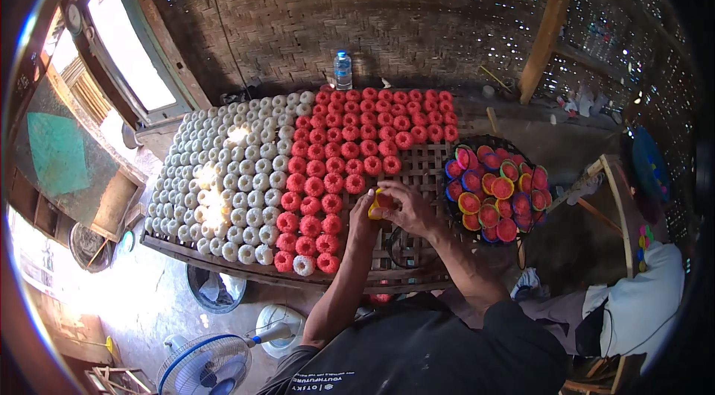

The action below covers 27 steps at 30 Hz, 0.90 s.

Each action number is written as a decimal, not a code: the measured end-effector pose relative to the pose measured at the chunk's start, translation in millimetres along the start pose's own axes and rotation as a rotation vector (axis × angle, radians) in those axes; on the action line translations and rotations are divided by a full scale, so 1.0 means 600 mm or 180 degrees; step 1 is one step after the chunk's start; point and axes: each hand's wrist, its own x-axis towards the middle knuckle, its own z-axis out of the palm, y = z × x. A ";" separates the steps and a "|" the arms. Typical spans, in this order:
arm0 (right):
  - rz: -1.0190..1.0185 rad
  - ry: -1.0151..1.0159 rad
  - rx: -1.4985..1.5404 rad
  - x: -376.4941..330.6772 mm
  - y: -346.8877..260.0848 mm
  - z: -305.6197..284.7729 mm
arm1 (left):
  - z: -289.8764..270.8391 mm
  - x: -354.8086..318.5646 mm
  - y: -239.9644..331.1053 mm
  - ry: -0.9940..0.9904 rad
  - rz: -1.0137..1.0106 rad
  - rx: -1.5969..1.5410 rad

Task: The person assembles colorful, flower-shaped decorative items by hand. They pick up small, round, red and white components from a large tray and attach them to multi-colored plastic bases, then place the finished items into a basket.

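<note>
Between my two hands, over the woven bamboo rack (428,164), is a small yellow round mould (374,209) with something red in it. My left hand (363,217) is closed around its left side. My right hand (410,209) bends over it from the right, its fingers gripping the rim; the fingers partly hide the mould. Left of my hands, rows of red ring-shaped noodle-like cakes (313,185) cover the rack, with white ones (246,186) beyond. A dark round basket (447,205) at the right holds several coloured moulds (503,188) filled with red.
A water bottle (342,71) stands behind the rack against the woven wall (335,7). Below the rack are a fan (205,365) and a dark tub (216,287). Another person in a pale top (644,298) is at the lower right, near a wooden frame (614,209).
</note>
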 end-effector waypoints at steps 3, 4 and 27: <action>0.0013 -0.0030 0.0344 -0.001 0.016 0.029 | -0.001 -0.015 0.026 0.0125 0.0123 0.0105; -0.0081 0.0021 0.0285 0.001 0.016 0.037 | -0.007 -0.015 0.028 0.0231 0.0205 0.0246; 0.0944 0.1131 -0.0412 0.059 0.138 0.107 | 0.029 -0.031 0.052 0.1372 0.1262 0.1769</action>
